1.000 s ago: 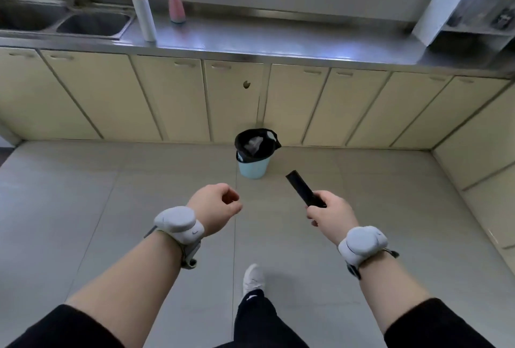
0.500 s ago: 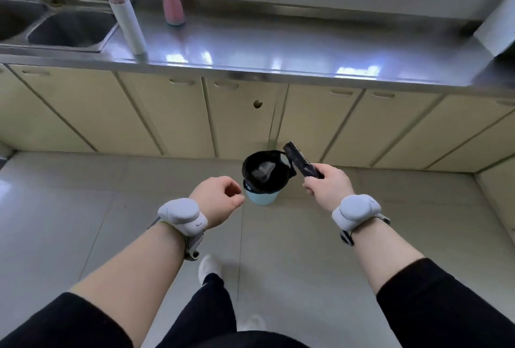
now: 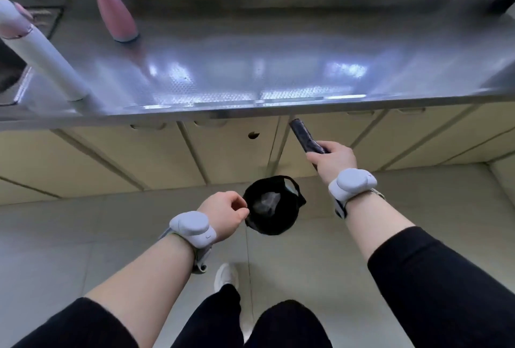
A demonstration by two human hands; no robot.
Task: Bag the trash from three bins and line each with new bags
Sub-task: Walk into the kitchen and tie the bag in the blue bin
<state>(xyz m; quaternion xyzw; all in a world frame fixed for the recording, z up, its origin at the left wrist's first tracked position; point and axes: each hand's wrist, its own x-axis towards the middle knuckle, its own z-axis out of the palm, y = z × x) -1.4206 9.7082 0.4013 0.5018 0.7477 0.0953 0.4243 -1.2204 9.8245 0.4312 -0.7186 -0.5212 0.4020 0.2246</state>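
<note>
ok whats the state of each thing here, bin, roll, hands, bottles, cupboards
small bin with black bag: upright on the floor, lined, pale crumpled trash inside
black roll of bags: rolled up, held
right hand: grip shut on the roll
left hand: loosely curled, empty, beside the bin rim
pink bottle, white bottle: standing, capped
cream cupboard doors: shut

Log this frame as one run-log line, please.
stage: at first bin | left hand: curled at rim of black-lined small bin | right hand: gripping black roll of bags | old liner: in place
</note>
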